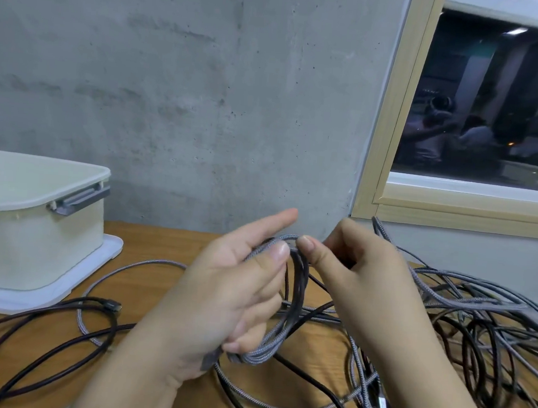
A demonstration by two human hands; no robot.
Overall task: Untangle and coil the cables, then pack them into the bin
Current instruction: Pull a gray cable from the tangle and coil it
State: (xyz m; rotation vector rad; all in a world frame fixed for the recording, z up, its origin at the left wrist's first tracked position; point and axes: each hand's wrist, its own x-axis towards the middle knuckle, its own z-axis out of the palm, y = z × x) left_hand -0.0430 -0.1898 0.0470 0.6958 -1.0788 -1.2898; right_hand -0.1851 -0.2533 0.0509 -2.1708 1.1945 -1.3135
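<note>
Your left hand (222, 284) holds a small coil of grey braided cable (284, 317), thumb pressing the loops at the top, lower fingers curled round the bottom, forefinger straight. Your right hand (362, 275) pinches the strand at the coil's top. Both hands hover above the wooden counter (161, 240), near its middle. The far edge of the counter meets a concrete wall (189, 101). The open white bin (33, 233) sits far left on its lid (102, 255). Loose dark and grey cables (42, 331) loop across the near left, and a thick tangle (477, 323) crowds the right side below the window (488, 102). No writing is readable.
</note>
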